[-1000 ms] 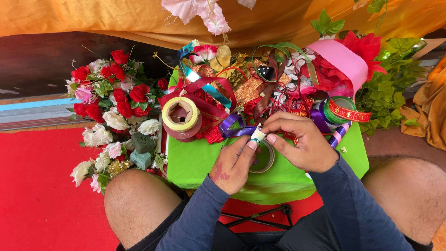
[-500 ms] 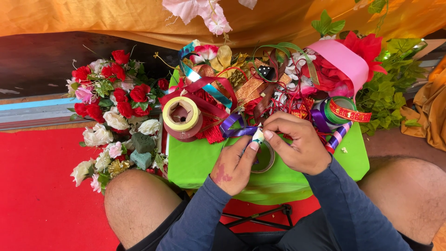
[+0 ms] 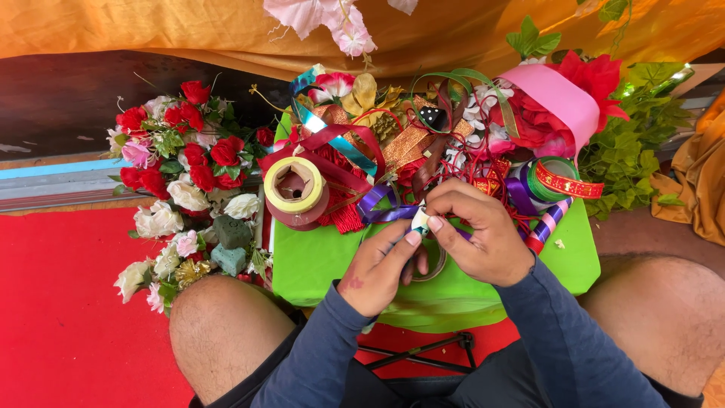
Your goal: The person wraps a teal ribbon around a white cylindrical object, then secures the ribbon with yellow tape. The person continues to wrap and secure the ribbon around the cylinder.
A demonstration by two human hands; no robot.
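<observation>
Red carpet [image 3: 60,317] covers the floor, and orange cloth [image 3: 189,26] hangs across the far side. Between the person's bare knees stands a small bright green desk [image 3: 317,261], its far half heaped with ribbons: a wide pink ribbon [image 3: 559,98] at the far right corner, a green spool with a red-and-gold band [image 3: 555,180] just below it, a purple ribbon [image 3: 381,205] trailing toward the middle. Near the far left corner sits a roll of cream tape [image 3: 293,185] on a darker red roll. Off the left edge lies a bunch of artificial red, white and pink roses [image 3: 185,174]; leafy green vines [image 3: 634,143] spread beyond the right edge.

Both hands meet over the middle of the desk, close to its near edge. The left hand [image 3: 377,268] and the right hand [image 3: 479,230] each pinch, with thumb and forefinger closed, a small white piece [image 3: 420,220] held between their fingertips, just where the purple ribbon ends. What the piece is cannot be made out. Under the hands a clear tape ring [image 3: 432,264] rests on the desk, partly hidden.
</observation>
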